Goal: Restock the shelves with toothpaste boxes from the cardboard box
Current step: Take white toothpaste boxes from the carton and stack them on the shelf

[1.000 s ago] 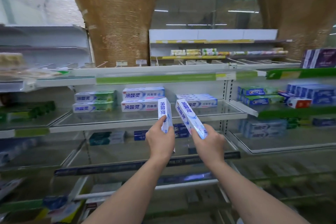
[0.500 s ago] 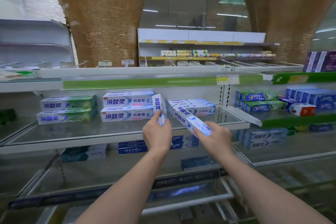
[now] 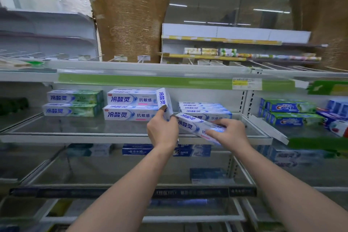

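A: Glass shelf [image 3: 79, 130] status?
B: Left hand [image 3: 162, 133] grips one toothpaste box [image 3: 165, 102] upright, just beside the white stack [image 3: 131, 105]. Right hand [image 3: 228, 133] pinches a second box [image 3: 195, 126], tilted, over the shelf's front edge.
A: Obstructions?
B: Low pile [image 3: 205, 109] sits right behind the second box. Green stack [image 3: 73, 102] far left. Crest boxes [image 3: 290, 111] on the next bay, right. Cardboard box not visible.

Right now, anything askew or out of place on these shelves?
Mostly tidy: the white-and-blue toothpaste boxes lie flat in stacks on the glass shelf. One oddity: on the right-hand shelf, a white box with a red end lies skewed across the green-and-blue Crest boxes. The boxes in the left hand and right hand aren't placed yet.
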Motion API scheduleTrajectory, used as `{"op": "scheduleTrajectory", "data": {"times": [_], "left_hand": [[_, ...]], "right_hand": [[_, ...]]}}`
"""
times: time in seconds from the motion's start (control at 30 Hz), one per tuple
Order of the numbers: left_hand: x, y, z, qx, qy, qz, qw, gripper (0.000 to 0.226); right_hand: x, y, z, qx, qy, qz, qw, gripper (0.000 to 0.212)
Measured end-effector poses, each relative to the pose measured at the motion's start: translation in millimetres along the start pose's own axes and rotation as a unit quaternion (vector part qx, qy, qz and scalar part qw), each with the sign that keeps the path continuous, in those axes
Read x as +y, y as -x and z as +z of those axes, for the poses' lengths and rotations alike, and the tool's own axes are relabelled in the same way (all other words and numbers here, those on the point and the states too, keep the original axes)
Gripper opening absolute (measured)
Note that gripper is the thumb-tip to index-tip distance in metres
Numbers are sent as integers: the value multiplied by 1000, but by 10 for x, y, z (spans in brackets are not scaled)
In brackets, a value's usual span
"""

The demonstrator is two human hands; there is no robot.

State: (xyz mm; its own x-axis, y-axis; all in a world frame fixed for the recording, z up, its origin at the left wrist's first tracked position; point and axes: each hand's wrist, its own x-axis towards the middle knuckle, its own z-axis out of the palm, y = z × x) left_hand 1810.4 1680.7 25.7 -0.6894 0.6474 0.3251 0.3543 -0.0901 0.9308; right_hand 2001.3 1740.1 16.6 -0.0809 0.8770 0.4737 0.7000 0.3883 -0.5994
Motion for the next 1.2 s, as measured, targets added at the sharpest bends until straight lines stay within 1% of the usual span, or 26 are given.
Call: {"op": "scheduleTrajectory", "data": {"times": [0.1,0.2,0.27,0.33,0.43,0.53,0.63,0.77,0.9,1.03,1.2], "left_hand": [[56,86,115,17,9,-8,1000,46],[112,160,203,32,-2,-10,999,46],[146,199,231,42,-11,-5,999,47],[167,218,249,53,-14,-2,999,48],[183,244,286,62,-22,-3,998,48],[172,261,337,65,-33,3,997,47],[168,239,376,64,-35,3,997,47],[127,161,407,59,-48,-5,997,46],[80,110,430,58,-39,-16,997,47],[93,90,484,54,-21,-26,998,43],[189,15,589,63,46,-64,995,36]], "right_hand": [[123,-105,-72,-17,3,-18,1000,47],[255,-230,-103,-34,3,-11,999,55],[335,-304,-119,-44,-12,-1,999,52],[403,-363,-132,-41,-32,6,999,46],[494,-451,-129,-21,-32,-19,999,37],[528,-554,-119,-25,-5,-19,1000,37],[539,-653,-92,-21,51,-11,998,39],[593,-734,-28,1,47,-19,999,35],[602,-755,7,13,61,-33,997,32],[612,-768,12,13,71,-36,997,32],[598,-775,-33,25,40,-23,999,37]]}}
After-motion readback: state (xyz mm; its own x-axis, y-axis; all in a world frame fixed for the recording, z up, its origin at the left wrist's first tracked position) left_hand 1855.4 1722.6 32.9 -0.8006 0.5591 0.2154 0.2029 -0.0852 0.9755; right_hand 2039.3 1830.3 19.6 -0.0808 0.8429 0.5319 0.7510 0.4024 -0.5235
